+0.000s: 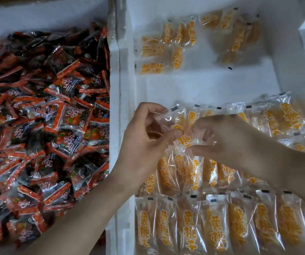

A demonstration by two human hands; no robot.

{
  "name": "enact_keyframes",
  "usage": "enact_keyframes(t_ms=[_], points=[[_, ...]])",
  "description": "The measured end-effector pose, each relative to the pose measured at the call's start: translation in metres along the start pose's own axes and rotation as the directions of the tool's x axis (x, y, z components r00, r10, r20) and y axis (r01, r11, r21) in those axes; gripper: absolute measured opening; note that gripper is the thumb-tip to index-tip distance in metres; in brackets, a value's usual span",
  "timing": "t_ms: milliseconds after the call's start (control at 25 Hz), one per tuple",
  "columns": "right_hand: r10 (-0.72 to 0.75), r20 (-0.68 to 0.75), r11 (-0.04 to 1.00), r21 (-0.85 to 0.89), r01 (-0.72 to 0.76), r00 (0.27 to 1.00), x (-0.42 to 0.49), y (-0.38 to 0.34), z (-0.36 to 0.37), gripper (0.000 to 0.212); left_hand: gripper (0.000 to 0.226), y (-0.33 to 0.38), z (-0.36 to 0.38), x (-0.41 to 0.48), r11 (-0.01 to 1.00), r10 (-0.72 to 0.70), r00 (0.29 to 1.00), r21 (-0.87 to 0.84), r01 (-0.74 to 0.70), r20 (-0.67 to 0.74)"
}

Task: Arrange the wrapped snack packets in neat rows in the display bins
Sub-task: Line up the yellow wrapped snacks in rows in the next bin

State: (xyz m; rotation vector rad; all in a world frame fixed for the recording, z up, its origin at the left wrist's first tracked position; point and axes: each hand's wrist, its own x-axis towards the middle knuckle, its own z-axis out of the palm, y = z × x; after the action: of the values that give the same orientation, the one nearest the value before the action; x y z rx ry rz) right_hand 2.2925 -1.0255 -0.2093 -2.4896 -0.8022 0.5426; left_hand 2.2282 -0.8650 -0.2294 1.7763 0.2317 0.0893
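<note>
While held above the middle of the white foam bin (124,89), pinched at both ends: yellow snack packet (183,139), left hand (144,144) fingers (175,133) curled on its left end, right hand (229,137) fingers (203,150) curled on its right. Lined in neat rows across the bin's near half, more yellow packets (212,227). Scattered at the bin's far end, loose packets (166,46). Heaped left of the bin, dark red packets (46,116).

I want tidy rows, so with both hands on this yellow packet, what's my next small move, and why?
Probably set the packet down at the left end of the unfinished row; left hand and right hand hold it there, above bare bin floor.
</note>
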Motion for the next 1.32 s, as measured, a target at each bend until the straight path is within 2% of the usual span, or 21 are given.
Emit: enact_keyframes(t_ms=[160, 200, 240, 280, 320, 360, 400, 440, 480, 600, 680, 760, 840, 880, 960, 1120, 1240, 1320], points=[[-0.002, -0.150, 0.988, 0.155, 0.025, 0.989, 0.012, -0.011, 0.004, 0.035, 0.030, 0.003, -0.001, 0.009, 0.989, 0.088, 0.996, 0.117, -0.089, 0.015], [0.040, -0.173, 0.977, 0.215, -0.002, 0.984, 0.018, -0.011, 0.004, 0.031, 0.029, 0.000, -0.005, 0.011, 0.970, 0.124, 0.992, 0.210, -0.122, 0.006], [0.095, -0.182, 0.963, 0.267, -0.044, 0.979, 0.026, -0.008, 0.003, 0.024, 0.029, -0.006, -0.009, 0.012, 0.910, 0.188, 0.982, 0.374, -0.179, 0.013], [0.141, -0.195, 0.955, 0.286, -0.081, 0.971, 0.035, -0.005, 0.004, 0.021, 0.029, -0.013, -0.013, 0.012, 0.776, 0.261, 0.964, 0.581, -0.245, 0.057], [0.164, -0.215, 0.956, 0.277, -0.101, 0.963, 0.045, -0.002, 0.006, 0.023, 0.029, -0.022, -0.017, 0.011, 0.592, 0.309, 0.941, 0.745, -0.306, 0.141], [0.170, -0.227, 0.957, 0.269, -0.106, 0.959, 0.055, 0.002, 0.011, 0.026, 0.028, -0.032, -0.021, 0.010, 0.414, 0.306, 0.923, 0.841, -0.348, 0.231], [0.164, -0.218, 0.956, 0.274, -0.100, 0.962, 0.064, 0.005, 0.015, 0.026, 0.029, -0.042, -0.025, 0.009, 0.282, 0.281, 0.912, 0.883, -0.376, 0.299], [0.146, -0.190, 0.957, 0.278, -0.089, 0.971, 0.072, 0.006, 0.020, 0.025, 0.032, -0.048, -0.027, 0.007, 0.204, 0.264, 0.903, 0.895, -0.396, 0.340], [0.120, -0.143, 0.960, 0.268, -0.078, 0.982, 0.079, 0.005, 0.024, 0.025, 0.036, -0.053, -0.029, 0.006, 0.174, 0.263, 0.896, 0.896, -0.409, 0.358], [0.059, -0.044, 0.981, 0.185, -0.049, 0.997, 0.090, 0.004, 0.035, 0.030, 0.039, -0.053, -0.030, 0.006, 0.158, 0.310, 0.882, 0.895, -0.417, 0.356], [0.017, -0.087, 0.995, 0.102, -0.008, 0.996, 0.090, 0.002, 0.038, 0.036, 0.038, -0.053, -0.030, 0.006, 0.155, 0.321, 0.878, 0.895, -0.418, 0.355], [-0.053, -0.141, 0.994, -0.098, 0.039, 0.989, 0.086, 0.003, 0.040, 0.038, 0.032, -0.054, -0.031, 0.008, 0.155, 0.311, 0.877, 0.891, -0.427, 0.367], [-0.149, -0.177, 0.936, -0.343, 0.081, 0.973, 0.083, 0.007, 0.041, 0.041, 0.030, -0.053, -0.033, 0.011, 0.135, 0.298, 0.877, 0.893, -0.429, 0.377], [-0.186, -0.198, 0.911, -0.401, 0.094, 0.962, 0.081, 0.010, 0.042, 0.043, 0.033, -0.051, -0.033, 0.012, 0.129, 0.280, 0.881, 0.895, -0.427, 0.381], [-0.234, -0.231, 0.920, -0.368, 0.137, 0.944, 0.077, 0.015, 0.044, 0.043, 0.030, -0.046, -0.030, 0.016, 0.142, 0.269, 0.889, 0.898, -0.417, 0.370], [-0.172, -0.442, 0.985, -0.081, 0.152, 0.880, 0.075, 0.041, 0.035, 0.026, 0.032, -0.031, -0.018, 0.048, 0.243, 0.289, 0.910, 0.897, -0.370, 0.297], [-0.106, -0.569, 0.989, -0.148, 0.025, 0.816, 0.085, 0.088, 0.006, 0.033, 0.035, -0.022, 0.002, 0.098, 0.362, 0.259, 0.945, 0.886, -0.289, 0.202], [-0.029, -0.548, 0.950, -0.275, -0.147, 0.836, 0.108, 0.128, -0.017, 0.052, 0.048, -0.023, 0.015, 0.137, 0.355, 0.176, 0.975, 0.916, -0.188, 0.132]])
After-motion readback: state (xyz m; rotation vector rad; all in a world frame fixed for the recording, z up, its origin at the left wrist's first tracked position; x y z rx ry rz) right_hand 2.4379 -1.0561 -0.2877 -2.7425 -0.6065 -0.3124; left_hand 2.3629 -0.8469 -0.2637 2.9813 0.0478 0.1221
